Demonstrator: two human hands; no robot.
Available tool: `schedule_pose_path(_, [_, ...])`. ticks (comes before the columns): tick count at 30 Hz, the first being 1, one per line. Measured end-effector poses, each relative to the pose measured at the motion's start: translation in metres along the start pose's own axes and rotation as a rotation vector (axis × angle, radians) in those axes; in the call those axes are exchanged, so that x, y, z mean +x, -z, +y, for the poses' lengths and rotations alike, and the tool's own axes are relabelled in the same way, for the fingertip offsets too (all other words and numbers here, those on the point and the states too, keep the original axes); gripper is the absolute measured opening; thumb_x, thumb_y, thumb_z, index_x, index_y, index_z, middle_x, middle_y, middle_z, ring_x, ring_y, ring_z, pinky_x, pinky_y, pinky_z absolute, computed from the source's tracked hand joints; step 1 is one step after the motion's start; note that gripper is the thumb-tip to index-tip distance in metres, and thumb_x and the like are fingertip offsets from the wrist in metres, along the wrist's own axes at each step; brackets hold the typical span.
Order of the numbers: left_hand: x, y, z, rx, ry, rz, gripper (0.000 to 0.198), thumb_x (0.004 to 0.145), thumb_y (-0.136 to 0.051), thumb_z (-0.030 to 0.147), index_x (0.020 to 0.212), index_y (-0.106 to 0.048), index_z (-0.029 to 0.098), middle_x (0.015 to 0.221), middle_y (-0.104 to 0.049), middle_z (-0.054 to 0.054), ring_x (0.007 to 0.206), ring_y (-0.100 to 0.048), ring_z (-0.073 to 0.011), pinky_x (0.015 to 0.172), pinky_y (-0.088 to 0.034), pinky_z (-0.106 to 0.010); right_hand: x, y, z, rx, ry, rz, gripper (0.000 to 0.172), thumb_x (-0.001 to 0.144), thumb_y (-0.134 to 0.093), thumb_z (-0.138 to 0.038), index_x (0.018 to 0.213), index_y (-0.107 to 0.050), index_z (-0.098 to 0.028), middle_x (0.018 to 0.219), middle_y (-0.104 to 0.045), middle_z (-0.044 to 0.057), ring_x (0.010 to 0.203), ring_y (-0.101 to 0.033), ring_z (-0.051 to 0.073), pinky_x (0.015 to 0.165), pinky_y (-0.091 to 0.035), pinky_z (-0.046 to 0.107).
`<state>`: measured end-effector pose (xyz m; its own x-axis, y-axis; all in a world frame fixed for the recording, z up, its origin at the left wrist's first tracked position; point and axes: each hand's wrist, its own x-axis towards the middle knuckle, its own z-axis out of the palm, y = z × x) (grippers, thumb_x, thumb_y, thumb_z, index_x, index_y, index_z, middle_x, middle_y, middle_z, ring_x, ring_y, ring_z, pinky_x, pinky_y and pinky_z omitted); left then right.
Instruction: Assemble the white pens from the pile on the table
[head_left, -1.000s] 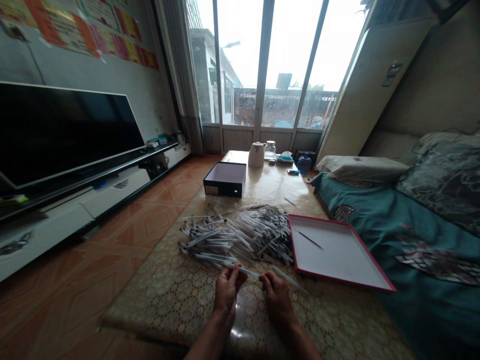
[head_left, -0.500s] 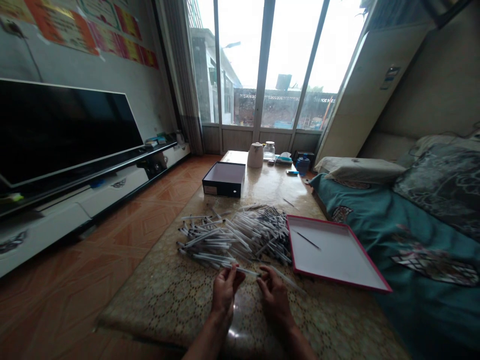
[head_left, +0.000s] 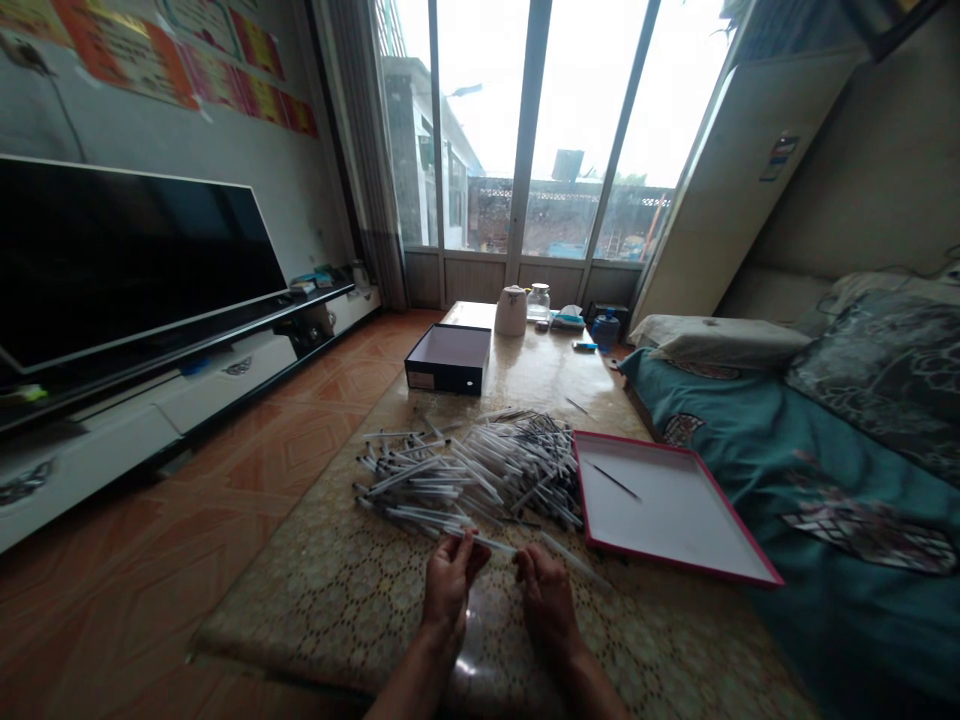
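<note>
My left hand (head_left: 447,582) is closed around a whitish pen barrel (head_left: 496,545), which points to the right. At the barrel's right end, the fingers of my right hand (head_left: 549,592) are pinched together and hide its tip. Just beyond both hands a heap of white pen barrels (head_left: 457,480) with dark ends and thin dark refills spreads over the patterned table (head_left: 315,590). A clear tube (head_left: 577,562) lies beside my right hand. One dark refill (head_left: 616,482) rests in the shallow pink-edged box lid (head_left: 690,510) at the right.
Behind the heap stands an open dark box (head_left: 444,378). Farther back on the table are a pale kettle (head_left: 511,312), a glass jar (head_left: 538,302) and a tissue pack (head_left: 568,317). A sofa with a teal cover (head_left: 720,440) runs along the right side.
My right hand's fingers have closed over the barrel's right end, hiding the dark tip that showed before. My left hand and the heap look unchanged.
</note>
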<state>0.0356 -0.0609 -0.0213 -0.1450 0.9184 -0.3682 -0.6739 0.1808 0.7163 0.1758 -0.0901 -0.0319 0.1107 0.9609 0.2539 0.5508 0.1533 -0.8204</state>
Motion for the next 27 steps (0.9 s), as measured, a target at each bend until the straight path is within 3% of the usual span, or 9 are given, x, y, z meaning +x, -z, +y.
schedule_pose_path(4, [0.0003,0.0004,-0.0003,0.009,-0.004,-0.002,0.024,0.058,-0.077,0.021,0.076,-0.065,0.011,0.065,-0.066,-0.002,0.058,-0.063,-0.0117,0.06,-0.054,-0.024,-0.0002,0.0004,-0.0003,0.049,-0.011,-0.013,0.025,0.088,-0.041,-0.036,0.09,-0.059,-0.019,0.074,-0.063,0.002,0.068,-0.059,0.015,0.064,-0.041,0.022])
schedule_pose_path(6, [-0.0002,-0.0001,0.0002,0.007,-0.009,-0.003,0.024,0.058,-0.078,0.022,0.076,-0.065,0.011,0.064,-0.065,-0.002,0.057,-0.062,-0.0112,0.06,-0.054,-0.024,0.0004,0.0004,-0.0003,0.067,-0.021,-0.011,0.027,0.087,-0.042,-0.036,0.101,-0.057,-0.019,0.079,-0.064,0.002,0.072,-0.06,0.015,0.066,-0.042,0.022])
schedule_pose_path(11, [-0.0012,-0.0004,0.0009,0.006,-0.008,-0.005,0.025,0.058,-0.077,0.022,0.076,-0.066,0.011,0.065,-0.066,-0.002,0.058,-0.063,-0.0118,0.06,-0.054,-0.024,-0.0009,-0.0021,0.0006,-0.034,-0.02,-0.018,0.039,0.091,-0.03,-0.038,0.069,-0.056,-0.02,0.061,-0.058,0.0,0.059,-0.057,0.014,0.059,-0.039,0.023])
schedule_pose_path(13, [-0.0013,-0.0002,0.0005,0.009,-0.012,-0.004,0.024,0.058,-0.077,0.022,0.077,-0.066,0.011,0.066,-0.066,-0.003,0.059,-0.063,-0.0121,0.061,-0.054,-0.024,-0.0016,-0.0022,0.0011,-0.013,-0.015,-0.014,0.034,0.09,-0.034,-0.038,0.072,-0.056,-0.02,0.062,-0.059,0.0,0.06,-0.058,0.014,0.059,-0.04,0.022])
schedule_pose_path(15, [-0.0014,0.0,0.0003,0.009,-0.014,-0.005,0.024,0.059,-0.077,0.021,0.077,-0.065,0.011,0.066,-0.066,-0.003,0.058,-0.063,-0.0119,0.061,-0.054,-0.025,-0.0014,-0.0014,0.0015,0.047,-0.013,0.004,0.026,0.087,-0.04,-0.038,0.088,-0.058,-0.019,0.072,-0.063,0.002,0.065,-0.06,0.015,0.062,-0.042,0.022])
schedule_pose_path(18, [-0.0016,-0.0002,0.0003,0.005,-0.014,-0.004,0.023,0.059,-0.077,0.021,0.076,-0.065,0.011,0.066,-0.066,-0.003,0.058,-0.063,-0.0118,0.061,-0.054,-0.024,-0.0001,0.0,0.0015,0.094,-0.011,0.021,0.03,0.086,-0.044,-0.039,0.102,-0.057,-0.018,0.081,-0.065,0.003,0.071,-0.062,0.015,0.065,-0.044,0.022])
schedule_pose_path(22, [-0.0015,-0.0006,0.0007,0.015,-0.011,0.001,0.021,0.06,-0.076,0.02,0.076,-0.065,0.011,0.065,-0.065,-0.002,0.058,-0.063,-0.0115,0.061,-0.054,-0.024,0.0,0.001,-0.0007,0.075,0.007,0.005,0.034,0.089,-0.036,-0.038,0.077,-0.062,-0.02,0.064,-0.062,0.001,0.061,-0.059,0.014,0.06,-0.041,0.022])
schedule_pose_path(27, [-0.0016,-0.0015,0.0006,0.003,-0.013,0.007,0.02,0.061,-0.075,0.018,0.076,-0.065,0.011,0.066,-0.066,-0.002,0.058,-0.063,-0.0113,0.06,-0.054,-0.023,-0.0005,0.0029,-0.0038,0.113,0.001,0.058,0.027,0.086,-0.042,-0.037,0.078,-0.06,-0.019,0.064,-0.06,0.001,0.06,-0.057,0.015,0.059,-0.041,0.023])
